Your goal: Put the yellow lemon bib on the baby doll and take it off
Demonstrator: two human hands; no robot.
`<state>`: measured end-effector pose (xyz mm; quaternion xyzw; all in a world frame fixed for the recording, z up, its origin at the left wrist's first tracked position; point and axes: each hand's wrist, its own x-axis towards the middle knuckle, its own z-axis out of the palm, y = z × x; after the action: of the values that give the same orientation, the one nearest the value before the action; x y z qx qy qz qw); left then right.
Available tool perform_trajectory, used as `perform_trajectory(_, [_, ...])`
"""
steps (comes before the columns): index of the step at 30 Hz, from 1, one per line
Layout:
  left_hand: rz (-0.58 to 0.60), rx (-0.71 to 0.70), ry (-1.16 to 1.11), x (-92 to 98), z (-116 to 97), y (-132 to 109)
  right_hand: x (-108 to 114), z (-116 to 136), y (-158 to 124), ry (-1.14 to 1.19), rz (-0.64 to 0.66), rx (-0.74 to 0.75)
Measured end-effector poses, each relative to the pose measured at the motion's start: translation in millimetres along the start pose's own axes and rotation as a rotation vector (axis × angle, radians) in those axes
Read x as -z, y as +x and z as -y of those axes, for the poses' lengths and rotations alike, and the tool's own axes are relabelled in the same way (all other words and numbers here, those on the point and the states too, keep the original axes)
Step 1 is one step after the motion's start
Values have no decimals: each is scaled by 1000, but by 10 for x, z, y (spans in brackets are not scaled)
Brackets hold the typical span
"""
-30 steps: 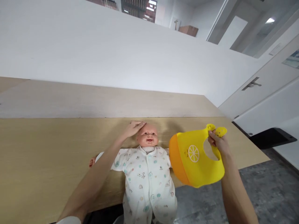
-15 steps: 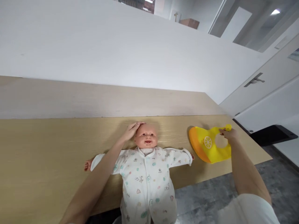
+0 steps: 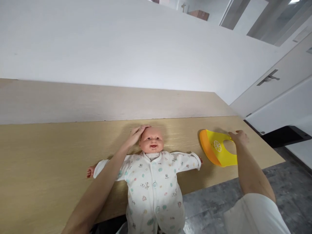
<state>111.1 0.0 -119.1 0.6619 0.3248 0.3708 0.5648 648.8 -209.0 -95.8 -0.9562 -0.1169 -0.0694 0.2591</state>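
A baby doll (image 3: 152,182) in a white patterned sleepsuit lies on its back, arms spread and face up. My left hand (image 3: 137,134) rests flat against the side and top of its head, fingers stretched out and open. To the right of the doll, a yellow bib (image 3: 223,148) with an orange pocket and a white citrus print lies flat. My right hand (image 3: 240,137) is over the neck strap end of the bib, fingers extended and not visibly pinching it. The hand and forearm hide part of the strap.
The doll and bib lie on a wooden table (image 3: 48,169), whose right front edge drops to a grey floor (image 3: 204,208). A white wall panel (image 3: 109,42) stands behind a raised wooden ledge (image 3: 109,104). A door handle (image 3: 269,78) and a black flat object (image 3: 286,136) are at the right.
My right hand has loosened from the bib's strap end, and the bib has settled flatter on the table. My left hand stays on the doll's head. The view has shifted slightly.
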Motion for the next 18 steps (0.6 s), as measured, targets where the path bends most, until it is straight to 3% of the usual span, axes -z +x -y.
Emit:
perform_trajectory(4, [0, -11, 8, -12, 20, 4, -28, 221, -174, 41, 48, 78])
perform_trajectory(7, [-12, -16, -4, -20, 48, 17, -142, 499, -586, 190, 180, 232])
perform_trajectory(11, [-18, 6, -17, -32, 79, 14, -328, 970, -1577, 739, 569, 485])
perform_trajectory(15, [-40, 9, -20, -50, 63, -3, -458, 1495, -2523, 865, 928, 638])
perform_trajectory(18, [-44, 13, -12, -64, 53, -2, -584, 1817, -2892, 860, 1177, 760])
